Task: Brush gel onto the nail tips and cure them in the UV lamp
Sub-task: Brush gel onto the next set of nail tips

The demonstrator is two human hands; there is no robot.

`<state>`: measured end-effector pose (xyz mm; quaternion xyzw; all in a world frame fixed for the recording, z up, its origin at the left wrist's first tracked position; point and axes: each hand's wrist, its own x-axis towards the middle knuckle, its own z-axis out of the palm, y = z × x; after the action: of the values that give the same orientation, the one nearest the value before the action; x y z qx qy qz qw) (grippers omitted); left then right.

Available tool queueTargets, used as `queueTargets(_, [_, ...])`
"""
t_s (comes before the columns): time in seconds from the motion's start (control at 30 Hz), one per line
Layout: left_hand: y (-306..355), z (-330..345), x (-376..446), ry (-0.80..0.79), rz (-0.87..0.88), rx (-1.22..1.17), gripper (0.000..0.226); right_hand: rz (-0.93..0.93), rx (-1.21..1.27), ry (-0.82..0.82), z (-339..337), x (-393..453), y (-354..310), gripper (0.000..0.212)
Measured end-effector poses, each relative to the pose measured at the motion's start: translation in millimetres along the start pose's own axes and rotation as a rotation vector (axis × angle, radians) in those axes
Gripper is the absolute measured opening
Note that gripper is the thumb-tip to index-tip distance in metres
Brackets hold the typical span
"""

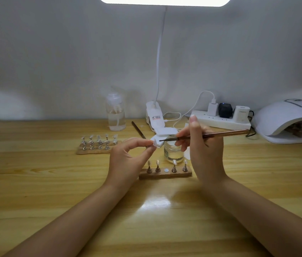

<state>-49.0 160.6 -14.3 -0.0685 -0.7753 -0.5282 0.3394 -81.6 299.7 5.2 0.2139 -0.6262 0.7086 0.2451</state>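
**Brush meets the nail tip above the jar**

The left hand (127, 154) pinches one nail tip (153, 143) on its stand. The right hand (204, 145) grips the brush (211, 136), its bristles touching the tip. Below stands a glass jar (173, 152); the UV lamp (291, 121) sits far right on the table (44, 182).

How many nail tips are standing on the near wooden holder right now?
4. On the near wooden holder, two stand at its left end, two at its right end. The middle spot is bare; the left hand holds another tip.
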Motion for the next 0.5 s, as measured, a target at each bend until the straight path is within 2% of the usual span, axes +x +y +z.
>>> queueTargets(0.27, [-1.6, 0.4, -0.3, 0.007, -0.027, 0.002, 0.023, -0.049, -0.019, -0.074, 4.1, -3.8, 0.9, 0.032])
queueTargets(0.5, [-1.8, 1.1, 0.0, 0.014, -0.042, -0.008, 0.024, -0.016, 0.02, -0.018, 1.1, -3.7, 1.1, 0.045])
